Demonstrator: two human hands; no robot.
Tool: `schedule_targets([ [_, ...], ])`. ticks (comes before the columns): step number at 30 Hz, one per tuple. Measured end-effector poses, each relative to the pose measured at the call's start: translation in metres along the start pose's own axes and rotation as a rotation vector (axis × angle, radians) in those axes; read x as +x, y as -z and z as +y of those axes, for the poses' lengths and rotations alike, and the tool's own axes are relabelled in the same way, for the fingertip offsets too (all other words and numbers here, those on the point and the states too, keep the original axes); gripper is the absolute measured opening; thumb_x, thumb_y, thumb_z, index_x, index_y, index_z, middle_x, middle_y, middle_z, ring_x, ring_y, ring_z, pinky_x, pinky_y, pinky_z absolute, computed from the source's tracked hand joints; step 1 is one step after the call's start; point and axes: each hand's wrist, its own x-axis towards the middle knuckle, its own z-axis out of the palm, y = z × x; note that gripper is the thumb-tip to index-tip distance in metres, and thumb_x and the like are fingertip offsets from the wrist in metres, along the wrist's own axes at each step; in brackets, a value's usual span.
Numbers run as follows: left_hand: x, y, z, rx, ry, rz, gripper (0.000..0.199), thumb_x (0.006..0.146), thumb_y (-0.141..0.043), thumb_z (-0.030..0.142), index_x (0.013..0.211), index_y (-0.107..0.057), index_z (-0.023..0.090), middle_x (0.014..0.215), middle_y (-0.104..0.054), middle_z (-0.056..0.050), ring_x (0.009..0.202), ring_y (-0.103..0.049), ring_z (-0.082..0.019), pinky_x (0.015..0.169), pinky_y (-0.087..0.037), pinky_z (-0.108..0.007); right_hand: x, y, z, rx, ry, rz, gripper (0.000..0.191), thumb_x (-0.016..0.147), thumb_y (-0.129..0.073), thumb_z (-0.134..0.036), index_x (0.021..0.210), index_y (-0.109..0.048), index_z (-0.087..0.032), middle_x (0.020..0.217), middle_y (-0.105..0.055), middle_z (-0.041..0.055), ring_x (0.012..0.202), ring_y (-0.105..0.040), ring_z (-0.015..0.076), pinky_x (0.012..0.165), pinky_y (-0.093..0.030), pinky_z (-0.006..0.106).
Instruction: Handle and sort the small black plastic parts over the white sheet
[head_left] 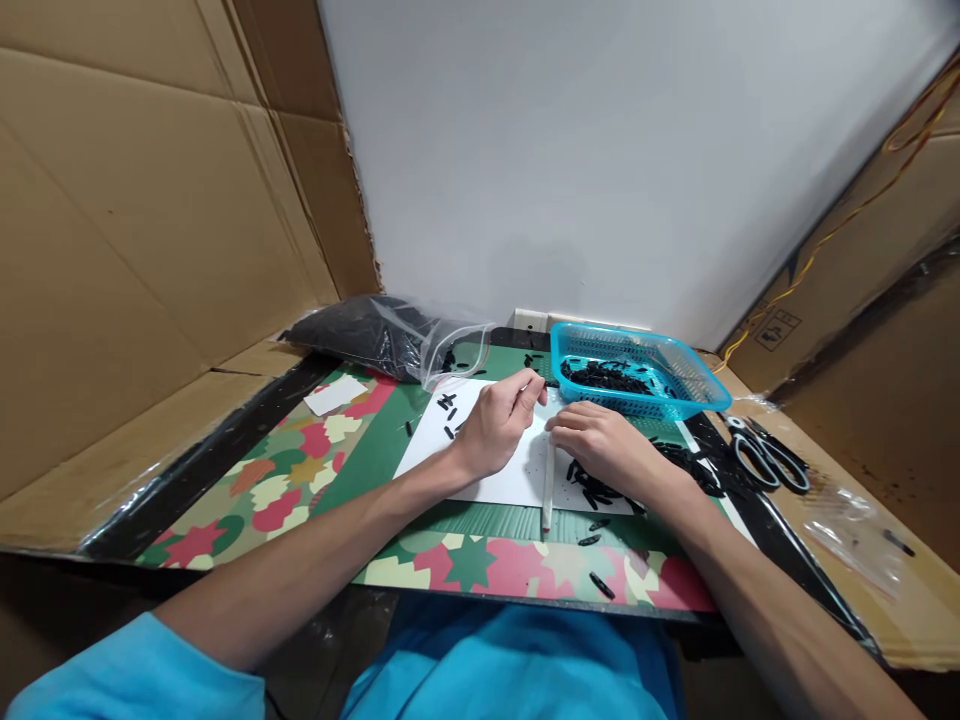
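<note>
My left hand [498, 422] is closed above a white sheet [510, 482], thumb pressed against curled fingers. Whatever it pinches is too small or hidden to make out. Close by on the right, my right hand [596, 438] has its fingers bent together, tips pointing toward the left hand; its grip is hidden too. A slim white stick with a reddish end [548, 490] runs toward me from just below the right fingertips; I cannot tell whether they touch it. Small black pieces [592, 488] lie heaped under the right wrist, and a few black pieces [448, 402] are left of the left hand.
A blue plastic basket [637, 405] holding more black pieces stands behind the right hand. At the back left lies a clear bag of dark material [367, 332]. Scissors [761, 455] rest at right beside a small plastic bag [855, 540]. Cardboard walls [150, 180] flank the table.
</note>
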Motion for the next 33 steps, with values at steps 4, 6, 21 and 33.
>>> schedule_targets([
  [4, 0.000, 0.000, -0.002, -0.014, 0.009, -0.001, 0.040, 0.112, -0.041, 0.049, 0.093, -0.059, 0.019, 0.060, -0.041, 0.008, 0.055, -0.040, -0.011, 0.060, -0.034, -0.026, 0.000, -0.001, -0.002, 0.030, -0.027, -0.023, 0.018, 0.101, -0.060, -0.005, 0.104, -0.071, -0.019, 0.093, -0.079, 0.0073, 0.089, -0.073, 0.0248, 0.084, -0.059, 0.038],
  [6, 0.000, 0.000, -0.002, -0.021, 0.022, -0.010, 0.040, 0.112, -0.040, 0.050, 0.094, -0.059, 0.019, 0.060, -0.042, 0.008, 0.055, -0.041, -0.011, 0.060, -0.034, -0.026, -0.001, 0.000, -0.002, 0.052, -0.100, 0.051, 0.025, 0.102, -0.059, -0.010, 0.125, -0.067, -0.018, 0.100, -0.081, 0.0097, 0.092, -0.076, 0.0268, 0.084, -0.060, 0.040],
  [21, -0.002, -0.007, -0.002, -0.094, 0.074, -0.110, 0.049, 0.109, -0.043, 0.056, 0.078, -0.054, 0.020, 0.063, -0.043, 0.005, 0.056, -0.040, -0.011, 0.057, -0.032, -0.026, -0.006, 0.007, -0.004, 0.050, -0.286, 0.448, 0.018, 0.110, -0.053, -0.026, 0.110, -0.070, -0.022, 0.087, -0.082, 0.0057, 0.069, -0.076, 0.0190, 0.063, -0.048, 0.028],
  [33, -0.004, -0.007, 0.002, -0.284, 0.122, -0.151, 0.039, 0.107, -0.051, 0.056, 0.093, -0.055, 0.021, 0.058, -0.041, 0.009, 0.052, -0.034, -0.008, 0.053, -0.029, -0.023, -0.004, 0.013, -0.004, 0.142, -0.248, 0.449, 0.016, 0.111, -0.047, -0.021, 0.104, -0.061, -0.021, 0.086, -0.074, 0.0040, 0.070, -0.067, 0.0171, 0.067, -0.047, 0.028],
])
